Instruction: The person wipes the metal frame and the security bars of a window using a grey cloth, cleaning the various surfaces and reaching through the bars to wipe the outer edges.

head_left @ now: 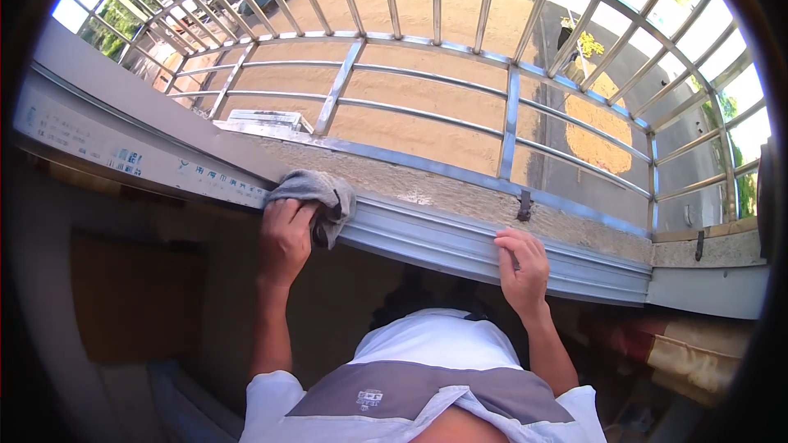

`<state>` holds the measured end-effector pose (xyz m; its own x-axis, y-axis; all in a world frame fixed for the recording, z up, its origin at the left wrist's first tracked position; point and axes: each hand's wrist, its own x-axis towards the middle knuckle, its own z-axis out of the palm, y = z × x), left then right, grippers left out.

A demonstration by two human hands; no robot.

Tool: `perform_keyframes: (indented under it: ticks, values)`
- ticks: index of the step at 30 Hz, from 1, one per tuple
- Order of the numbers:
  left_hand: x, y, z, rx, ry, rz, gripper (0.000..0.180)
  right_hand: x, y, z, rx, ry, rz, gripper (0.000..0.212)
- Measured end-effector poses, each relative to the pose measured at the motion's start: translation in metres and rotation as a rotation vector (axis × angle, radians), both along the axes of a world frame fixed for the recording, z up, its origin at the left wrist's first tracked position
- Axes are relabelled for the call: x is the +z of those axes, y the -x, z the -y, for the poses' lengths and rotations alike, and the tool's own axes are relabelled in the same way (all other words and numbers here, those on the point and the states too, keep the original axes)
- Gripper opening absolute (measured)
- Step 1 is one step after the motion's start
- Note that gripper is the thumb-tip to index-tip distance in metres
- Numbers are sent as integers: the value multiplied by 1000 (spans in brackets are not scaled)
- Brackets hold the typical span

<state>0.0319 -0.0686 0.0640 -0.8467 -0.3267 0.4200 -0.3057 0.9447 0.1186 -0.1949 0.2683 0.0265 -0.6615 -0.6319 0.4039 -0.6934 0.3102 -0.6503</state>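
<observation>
A bunched grey cloth point(313, 197) is in my left hand point(285, 234), its fingers closed on it. It presses against the metal window frame, where the printed sash rail point(164, 157) meets the bare grooved window track point(427, 228). Farther right, my right hand point(524, 267) rests on the same track with its fingers curled over a ridge and the thumb tucked beneath. The cloth hides the tips of my left fingers.
Beyond the track lies a rough concrete ledge point(410, 184) with a small dark metal catch point(524, 205). A barred metal cage point(435, 74) encloses the outside, high above a sandy yard point(410, 0). Patterned fabric point(681, 349) hangs at lower right.
</observation>
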Motion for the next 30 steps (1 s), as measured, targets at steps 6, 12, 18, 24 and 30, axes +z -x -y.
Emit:
perform_keyframes:
  ticks: [6,12,18,24,30]
  values:
    - [-9,40,11,86,313,266,11,-1,4,-3,32,28,-26,16]
    - [-9,44,24,-51,296,267,3,-2,4,-5,-7,127,-14,14]
    - [-1,59,32,-138,138,341,20,-2,6,-5,25,168,2,14]
    - [-7,62,44,-243,137,300,18,-2,6,-9,13,194,-3,16]
    - [-21,91,7,-464,-139,171,25,-1,3,-4,7,238,-25,16]
